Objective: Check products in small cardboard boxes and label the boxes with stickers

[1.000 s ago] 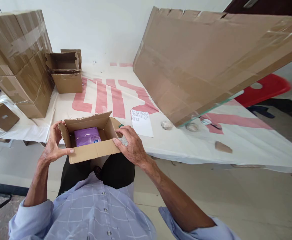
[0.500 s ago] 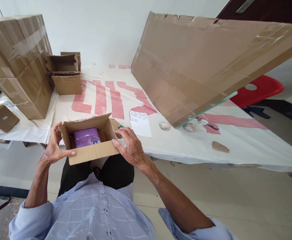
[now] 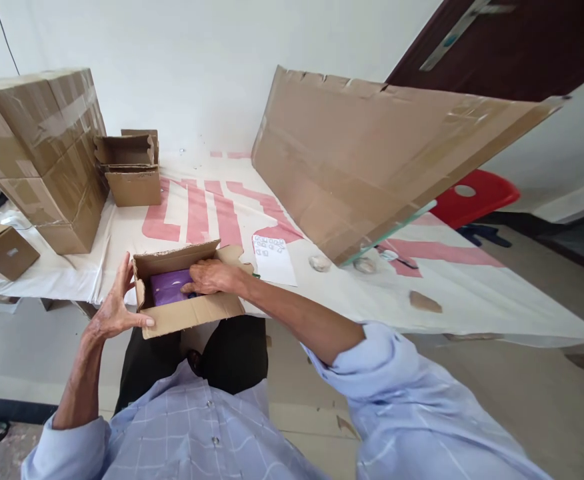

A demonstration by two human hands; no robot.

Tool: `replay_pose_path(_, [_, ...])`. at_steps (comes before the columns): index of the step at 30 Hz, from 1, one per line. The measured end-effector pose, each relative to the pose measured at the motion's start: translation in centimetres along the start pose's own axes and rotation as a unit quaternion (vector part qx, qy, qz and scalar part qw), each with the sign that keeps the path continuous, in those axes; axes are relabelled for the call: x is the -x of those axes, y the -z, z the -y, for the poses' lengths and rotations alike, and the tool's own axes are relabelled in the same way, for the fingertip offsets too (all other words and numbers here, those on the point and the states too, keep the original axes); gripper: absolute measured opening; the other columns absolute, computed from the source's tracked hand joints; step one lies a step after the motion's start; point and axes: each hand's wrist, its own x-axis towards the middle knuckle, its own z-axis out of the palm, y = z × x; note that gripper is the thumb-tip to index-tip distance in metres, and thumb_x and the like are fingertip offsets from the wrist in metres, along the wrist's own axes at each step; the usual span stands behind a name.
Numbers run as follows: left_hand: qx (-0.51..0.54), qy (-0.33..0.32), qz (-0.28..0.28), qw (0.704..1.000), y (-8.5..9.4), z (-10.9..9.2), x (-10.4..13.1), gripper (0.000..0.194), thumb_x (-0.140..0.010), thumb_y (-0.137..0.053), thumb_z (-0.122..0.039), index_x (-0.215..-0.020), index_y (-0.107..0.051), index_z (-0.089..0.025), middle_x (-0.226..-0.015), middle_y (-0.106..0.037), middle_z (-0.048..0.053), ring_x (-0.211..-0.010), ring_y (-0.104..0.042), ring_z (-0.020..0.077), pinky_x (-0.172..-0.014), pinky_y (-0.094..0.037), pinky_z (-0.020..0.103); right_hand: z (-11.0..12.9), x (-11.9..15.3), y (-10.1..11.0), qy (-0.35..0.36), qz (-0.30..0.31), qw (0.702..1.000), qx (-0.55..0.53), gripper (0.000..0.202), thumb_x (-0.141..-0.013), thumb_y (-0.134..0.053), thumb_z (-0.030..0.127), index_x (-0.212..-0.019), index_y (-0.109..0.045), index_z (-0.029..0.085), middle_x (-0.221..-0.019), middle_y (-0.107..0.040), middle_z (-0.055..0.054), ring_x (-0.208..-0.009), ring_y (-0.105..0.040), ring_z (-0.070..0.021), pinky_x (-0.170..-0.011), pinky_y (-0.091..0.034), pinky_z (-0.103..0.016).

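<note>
1 long surface [image 3: 352, 297], draped in white cloth with big red shapes. Next in size, a cardboard panel [image 3: 362, 160], set at a slant on the right part, with a pale green strip along the lower edge. At the left, a stack of taped cartons [image 3: 47, 153]. Beyond the panel, a red chair [image 3: 475, 197], partly hidden. Held in front of the body, at the near edge of the surface, an open box [image 3: 192, 315] with the flaps up. Right beside the stack, a group of small open boxes [image 3: 133, 187]. At the box's left end, the left hand [image 3: 112, 312]: thumb against the near flap, other fingers along the end wall, clamped on the box between them. Reaching in over the right end, the right hand [image 3: 215, 277]: fingers bent, touching the right part of a purple pack [image 3: 168, 287]; cannot tell whether closed on it. Pack inside the box, towards the left end. Just right of the box, a marked paper sheet [image 3: 276, 267]. Farther right, a flat brown scrap [image 3: 425, 302], and near the panel's lower corner, 2 small clear round things [image 3: 320, 263].
</note>
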Motion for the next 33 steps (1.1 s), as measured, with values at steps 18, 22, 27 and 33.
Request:
replay_pose_path(18, [-0.030, -0.001, -0.039, 0.999, 0.6, 3.1, -6.0, 0.146, -0.061, -0.099, -0.061, -0.175, -0.014, -0.027, -0.171, -0.035, 0.026, -0.156, -0.041, 0.0479, -0.118, -0.047, 0.065, -1.1, 2.7, 4.1, -0.008, -0.291, 0.952, -0.094, 0.031, -0.090, -0.054, 0.021, -0.062, -0.041, 0.022, -0.060, -0.048, 0.002, -0.059, -0.043, -0.0129, -0.061, -0.027, -0.030])
replay_pose_path(22, [-0.081, -0.017, -0.062, 0.995, 1.4, 2.4, -7.9, 0.139, -0.067, -0.096, -0.060, -0.175, -0.014, -0.026, -0.168, -0.039, 0.026, -0.154, -0.044, 0.0473, -0.116, -0.048, 0.064, -2.6, 5.7, 6.5, 0.044, -0.386, 0.898, -0.206, 0.033, -0.092, -0.055, 0.031, -0.064, -0.041, 0.023, -0.061, -0.041, 0.004, -0.061, -0.038, -0.0125, -0.061, -0.029, -0.029])
replay_pose_path(27, [-0.195, -0.212, -0.109, 0.951, 1.4, -3.5, -8.2, 0.119, -0.083, -0.088, -0.051, -0.175, -0.015, -0.032, -0.178, -0.025, 0.020, -0.163, -0.031, 0.0426, -0.123, -0.044, 0.060, -2.6, 7.6, 7.0, 0.075, -0.392, 0.854, -0.333, 0.038, -0.092, -0.063, 0.048, -0.065, -0.053, 0.022, -0.064, -0.050, 0.002, -0.063, -0.044, -0.0132, -0.061, -0.037, -0.028])
replay_pose_path(33, [-0.164, -0.295, -0.054, 0.940, 0.9, -9.4, -7.6, 0.073, -0.088, -0.085, -0.049, -0.150, -0.060, -0.023, -0.158, -0.057, 0.019, -0.149, -0.053, 0.0386, -0.123, -0.047, 0.055, -1.8, 7.1, 5.6, 0.103, -0.390, 0.802, -0.441, 0.047, -0.091, -0.070, 0.067, -0.077, -0.065, 0.022, -0.081, -0.065, -0.002, -0.080, -0.060, -0.0180, -0.074, -0.051, -0.031])
